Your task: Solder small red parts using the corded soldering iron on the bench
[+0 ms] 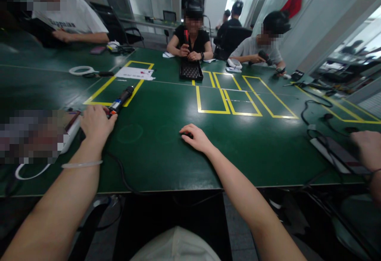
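My left hand (97,122) is closed around the near end of a black electric screwdriver (121,99) with a blue and white label and an orange part by the fingers. The tool lies slanted over the front edge of a yellow taped frame (104,104), its far end pointing away from me. My right hand (195,138) rests on the green table (160,154), fingers curled and thumb close to them. Something small and dark shows in the gap between them; whether it is an object or shadow is unclear.
A printed paper (135,73) and a white ring-shaped thing (81,70) lie beyond the screwdriver. Across the table a person handles a black tray (191,70). Several co-workers sit around. A black cable (120,169) runs near my left arm; a person's hand (367,146) is at right.
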A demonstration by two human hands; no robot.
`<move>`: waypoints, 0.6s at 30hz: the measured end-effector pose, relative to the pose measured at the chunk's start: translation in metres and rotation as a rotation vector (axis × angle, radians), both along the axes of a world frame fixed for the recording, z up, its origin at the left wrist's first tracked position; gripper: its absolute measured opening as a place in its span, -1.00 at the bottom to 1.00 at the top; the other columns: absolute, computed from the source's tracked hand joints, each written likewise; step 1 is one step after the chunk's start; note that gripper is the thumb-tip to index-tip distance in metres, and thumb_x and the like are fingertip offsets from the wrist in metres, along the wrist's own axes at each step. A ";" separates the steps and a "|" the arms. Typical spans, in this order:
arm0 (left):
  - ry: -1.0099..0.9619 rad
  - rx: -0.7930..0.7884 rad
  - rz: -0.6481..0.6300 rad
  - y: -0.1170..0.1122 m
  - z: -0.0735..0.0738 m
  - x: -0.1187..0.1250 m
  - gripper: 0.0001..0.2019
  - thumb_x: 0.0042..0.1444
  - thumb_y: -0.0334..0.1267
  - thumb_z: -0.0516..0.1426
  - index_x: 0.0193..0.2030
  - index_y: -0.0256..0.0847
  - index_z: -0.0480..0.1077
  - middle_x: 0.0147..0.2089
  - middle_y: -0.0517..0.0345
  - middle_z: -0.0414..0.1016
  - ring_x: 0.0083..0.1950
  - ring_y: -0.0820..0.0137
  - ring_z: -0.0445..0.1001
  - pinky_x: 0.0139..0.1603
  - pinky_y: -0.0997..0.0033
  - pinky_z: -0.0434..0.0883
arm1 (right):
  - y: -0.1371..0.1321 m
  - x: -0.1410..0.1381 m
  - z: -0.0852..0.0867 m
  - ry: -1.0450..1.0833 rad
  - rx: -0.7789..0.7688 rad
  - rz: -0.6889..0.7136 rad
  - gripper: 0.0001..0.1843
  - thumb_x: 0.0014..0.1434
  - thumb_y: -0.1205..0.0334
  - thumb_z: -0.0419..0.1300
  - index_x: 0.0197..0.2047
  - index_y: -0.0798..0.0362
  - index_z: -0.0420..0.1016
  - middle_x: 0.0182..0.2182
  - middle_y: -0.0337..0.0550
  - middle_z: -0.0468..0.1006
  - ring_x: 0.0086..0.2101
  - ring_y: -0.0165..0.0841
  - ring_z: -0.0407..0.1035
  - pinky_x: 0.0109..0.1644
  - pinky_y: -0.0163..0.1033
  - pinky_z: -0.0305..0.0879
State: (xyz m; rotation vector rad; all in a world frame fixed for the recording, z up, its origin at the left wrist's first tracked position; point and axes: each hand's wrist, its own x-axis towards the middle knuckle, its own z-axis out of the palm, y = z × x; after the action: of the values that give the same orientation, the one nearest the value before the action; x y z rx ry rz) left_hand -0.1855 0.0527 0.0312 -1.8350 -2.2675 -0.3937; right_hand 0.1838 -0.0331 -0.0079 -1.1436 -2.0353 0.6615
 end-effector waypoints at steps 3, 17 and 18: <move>0.004 -0.005 -0.032 0.001 0.000 -0.002 -0.65 0.30 -0.04 0.05 0.02 -0.29 0.35 0.13 -0.13 0.31 0.09 0.08 0.30 0.11 0.10 0.28 | 0.000 0.000 0.000 0.006 -0.001 0.004 -0.80 0.26 0.27 0.18 -0.06 0.05 0.55 -0.05 -0.08 0.52 -0.14 -0.35 0.42 -0.01 -0.21 0.35; -0.694 -0.160 -0.828 -0.030 0.010 0.105 -0.62 0.21 0.04 0.14 -0.03 -0.22 0.50 -0.11 0.06 0.59 -0.11 0.31 0.53 -0.02 0.35 0.39 | 0.002 -0.003 -0.001 0.059 -0.068 -0.039 -0.79 0.25 0.25 0.19 -0.06 0.07 0.57 -0.21 -0.14 0.59 -0.22 -0.36 0.44 -0.11 -0.25 0.33; -0.737 -0.215 -0.875 -0.034 0.012 0.117 -0.61 0.22 0.04 0.12 -0.02 -0.22 0.51 -0.13 0.06 0.59 -0.15 0.32 0.53 -0.04 0.34 0.40 | 0.002 -0.003 -0.001 0.104 -0.105 -0.042 -0.77 0.26 0.23 0.19 -0.05 0.07 0.56 -0.23 -0.15 0.60 -0.25 -0.38 0.45 -0.13 -0.26 0.34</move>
State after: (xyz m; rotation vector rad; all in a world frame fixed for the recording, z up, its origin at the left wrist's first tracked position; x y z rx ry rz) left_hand -0.0682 0.0183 0.0433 -3.1468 -1.7024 -1.1422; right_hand 0.1809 -0.0311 -0.0093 -1.1839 -1.9038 0.7982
